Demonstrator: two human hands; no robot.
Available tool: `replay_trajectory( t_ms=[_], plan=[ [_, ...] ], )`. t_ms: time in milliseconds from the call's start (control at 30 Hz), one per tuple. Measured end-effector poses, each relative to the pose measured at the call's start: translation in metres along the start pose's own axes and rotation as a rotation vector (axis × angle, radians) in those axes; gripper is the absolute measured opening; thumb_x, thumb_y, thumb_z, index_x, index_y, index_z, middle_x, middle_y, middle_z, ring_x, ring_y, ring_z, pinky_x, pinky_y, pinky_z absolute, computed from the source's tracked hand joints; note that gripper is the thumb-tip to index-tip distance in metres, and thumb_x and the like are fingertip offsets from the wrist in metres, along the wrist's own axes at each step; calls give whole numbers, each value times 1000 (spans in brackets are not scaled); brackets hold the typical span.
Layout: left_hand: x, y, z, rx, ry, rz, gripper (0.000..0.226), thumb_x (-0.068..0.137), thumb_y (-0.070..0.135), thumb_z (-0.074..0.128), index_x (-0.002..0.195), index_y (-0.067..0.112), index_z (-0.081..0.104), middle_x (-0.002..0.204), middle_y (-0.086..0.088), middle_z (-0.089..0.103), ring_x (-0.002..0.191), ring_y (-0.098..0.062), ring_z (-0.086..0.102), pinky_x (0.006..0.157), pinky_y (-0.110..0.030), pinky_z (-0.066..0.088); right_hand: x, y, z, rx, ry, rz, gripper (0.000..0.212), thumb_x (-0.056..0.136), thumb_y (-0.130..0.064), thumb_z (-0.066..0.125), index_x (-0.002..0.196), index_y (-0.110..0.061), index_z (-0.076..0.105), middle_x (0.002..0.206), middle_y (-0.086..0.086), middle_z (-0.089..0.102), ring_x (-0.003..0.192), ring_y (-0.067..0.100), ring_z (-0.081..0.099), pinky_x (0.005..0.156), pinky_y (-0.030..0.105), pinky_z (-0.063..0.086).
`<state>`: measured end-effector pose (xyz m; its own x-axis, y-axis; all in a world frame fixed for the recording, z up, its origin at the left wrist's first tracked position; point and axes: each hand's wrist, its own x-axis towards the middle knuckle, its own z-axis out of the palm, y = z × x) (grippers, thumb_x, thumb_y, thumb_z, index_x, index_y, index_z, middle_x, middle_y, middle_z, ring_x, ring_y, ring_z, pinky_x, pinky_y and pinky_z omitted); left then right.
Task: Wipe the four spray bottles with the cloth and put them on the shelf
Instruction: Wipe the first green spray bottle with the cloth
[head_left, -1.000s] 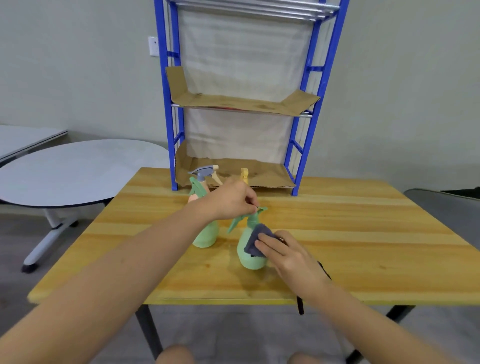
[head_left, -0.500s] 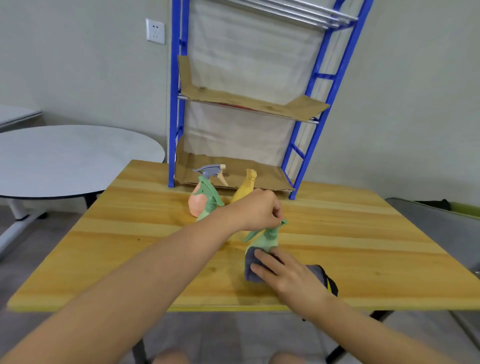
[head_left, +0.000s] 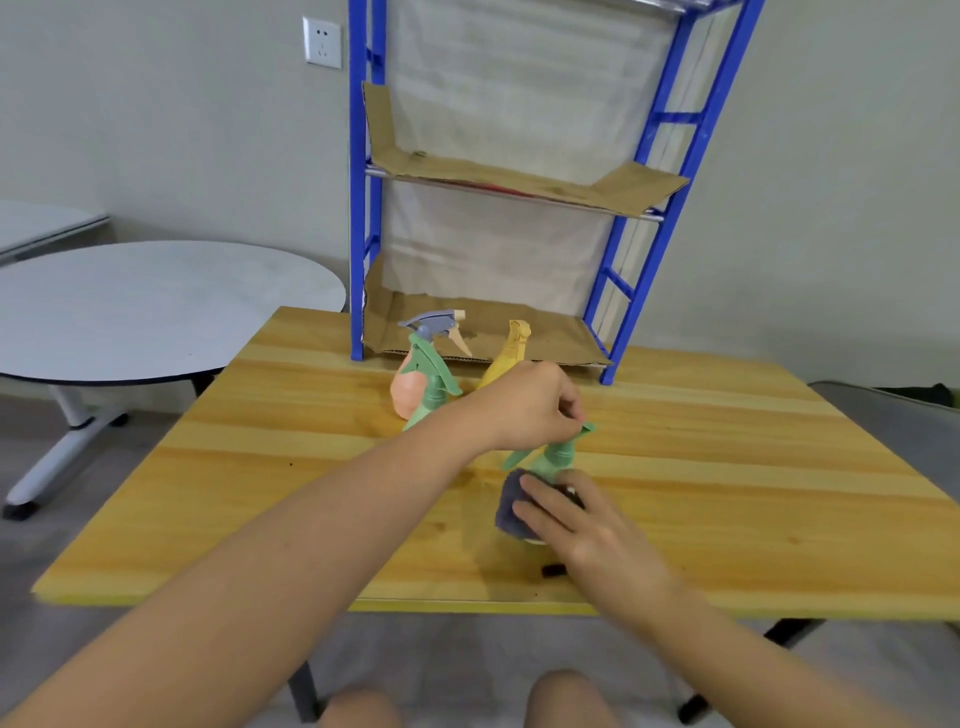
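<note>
My left hand (head_left: 535, 405) pinches the trigger head of a green spray bottle (head_left: 558, 454) standing near the middle of the wooden table (head_left: 727, 467). My right hand (head_left: 576, 525) presses a dark grey-blue cloth (head_left: 509, 506) against that bottle's body, which is mostly hidden. Behind my left arm stand three more bottles: a second green one (head_left: 431, 387), a pink one with a grey head (head_left: 408, 392) and a yellow one (head_left: 509, 353). The blue shelf (head_left: 358, 208) with cardboard-lined levels stands at the table's back edge.
A round white table (head_left: 156, 312) stands to the left, beside the wooden one. A small black object (head_left: 553, 570) lies by my right wrist. A wall socket (head_left: 322, 41) sits left of the shelf. My knees show below the front edge.
The view has shifted and come closer. My right hand has drawn the cloth in tighter round the green bottle's body; the trailing part of the cloth on the table is gone from sight.
</note>
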<state>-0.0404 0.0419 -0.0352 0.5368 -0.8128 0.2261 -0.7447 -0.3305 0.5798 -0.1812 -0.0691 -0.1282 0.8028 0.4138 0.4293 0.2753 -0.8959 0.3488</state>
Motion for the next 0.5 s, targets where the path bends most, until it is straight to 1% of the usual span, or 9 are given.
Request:
replay_trajectory(
  t_ms=[67, 100, 167, 200, 233, 300, 367, 400, 500],
  plan=[
    [0, 0, -1, 11, 16, -8, 13, 87, 14, 68, 90, 15, 81, 98, 5, 78, 95, -8, 69, 90, -33, 56, 1, 12, 6, 24, 97, 54, 36, 93, -6, 38, 118, -5, 64, 131, 11, 58, 110, 29, 49, 96, 32, 41],
    [0, 1, -1, 13, 19, -13, 13, 87, 14, 69, 90, 15, 81, 99, 5, 78, 96, -8, 69, 91, -32, 55, -3, 10, 15, 23, 74, 16, 36, 94, -6, 36, 119, -4, 61, 132, 12, 56, 111, 30, 51, 96, 34, 42],
    [1, 5, -1, 19, 11, -18, 13, 87, 13, 70, 93, 14, 82, 101, 6, 78, 96, -7, 69, 91, -29, 55, -17, -4, 35, -40, -100, -154, 35, 93, -7, 32, 119, -5, 55, 133, 13, 50, 108, 32, 56, 91, 39, 47],
    [0, 6, 0, 27, 6, -21, 13, 88, 13, 70, 94, 13, 82, 101, 7, 78, 95, -6, 69, 91, -28, 55, -24, -9, 39, -58, -184, -225, 34, 91, -7, 34, 118, -6, 54, 132, 12, 50, 107, 32, 56, 91, 39, 46],
    [0, 7, 0, 40, 6, -23, 13, 88, 13, 70, 95, 14, 82, 102, 7, 78, 95, -5, 69, 91, -27, 55, -26, -8, 37, -39, -195, -252, 32, 90, -8, 42, 118, -8, 55, 132, 10, 52, 108, 31, 55, 92, 38, 46],
    [-1, 8, -1, 54, 8, -34, 13, 88, 14, 70, 95, 14, 82, 103, 9, 78, 96, -4, 69, 90, -24, 54, -17, 6, 25, 59, -59, -157, 34, 85, -11, 57, 119, -12, 61, 131, 5, 57, 109, 26, 54, 91, 33, 48],
    [-1, 8, -4, 61, 1, -48, 13, 89, 16, 71, 96, 16, 81, 104, 11, 78, 96, -1, 68, 88, -20, 53, -8, 23, 13, 132, 146, -12, 32, 92, -12, 48, 119, -12, 66, 131, 4, 60, 113, 25, 50, 96, 29, 44],
    [-1, 7, -6, 68, -2, -55, 13, 89, 17, 71, 97, 17, 81, 105, 12, 77, 96, 0, 68, 86, -17, 52, -7, 28, 10, 119, 205, 1, 34, 96, -12, 42, 119, -11, 66, 132, 5, 60, 114, 25, 49, 98, 29, 42],
    [-2, 6, -8, 59, 0, -83, 15, 91, 19, 72, 103, 18, 80, 109, 14, 76, 98, 3, 67, 84, -12, 51, -28, 21, 34, -5, 163, -250, 33, 97, -8, 38, 112, -10, 67, 129, 8, 61, 105, 28, 51, 91, 33, 46]
  ],
)
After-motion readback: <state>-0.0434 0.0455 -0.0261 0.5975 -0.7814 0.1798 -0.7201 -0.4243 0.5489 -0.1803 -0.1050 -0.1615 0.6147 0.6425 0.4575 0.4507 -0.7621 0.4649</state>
